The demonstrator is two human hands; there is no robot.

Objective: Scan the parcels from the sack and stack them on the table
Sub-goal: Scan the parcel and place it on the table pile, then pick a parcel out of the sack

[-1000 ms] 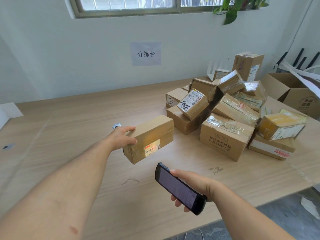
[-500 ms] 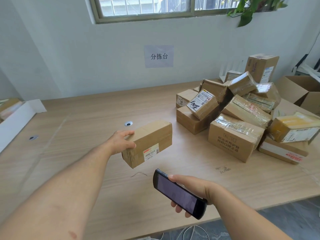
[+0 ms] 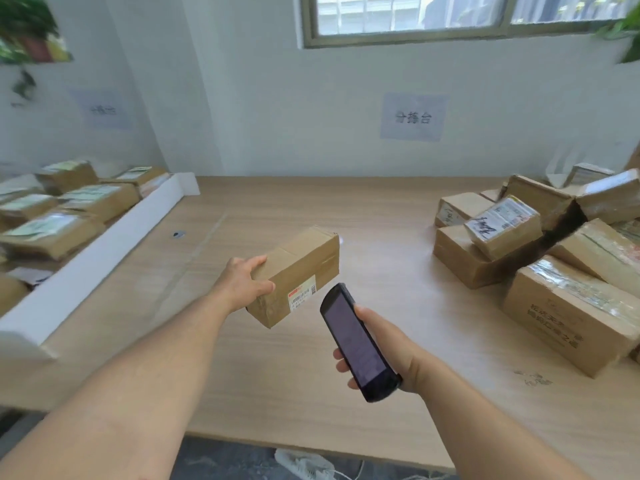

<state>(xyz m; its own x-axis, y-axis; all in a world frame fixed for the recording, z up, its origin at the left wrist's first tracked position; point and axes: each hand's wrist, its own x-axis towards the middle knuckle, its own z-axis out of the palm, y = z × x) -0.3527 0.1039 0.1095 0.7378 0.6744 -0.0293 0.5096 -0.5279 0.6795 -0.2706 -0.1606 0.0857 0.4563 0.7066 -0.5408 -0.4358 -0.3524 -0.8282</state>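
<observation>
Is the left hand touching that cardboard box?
Touching. The head view shows the left hand gripping the cardboard box by its end, thumb on the labelled side, fingers on top.

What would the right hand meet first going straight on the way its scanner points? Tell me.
The scanner tip would likely reach the parcel in the left hand, near its label; depth between them is unclear.

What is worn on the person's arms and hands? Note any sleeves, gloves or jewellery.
Nothing shows: the left hand and right hand are ungloved, both forearms are bare with no sleeve in view, and no watch, bracelet or ring is visible.
</observation>
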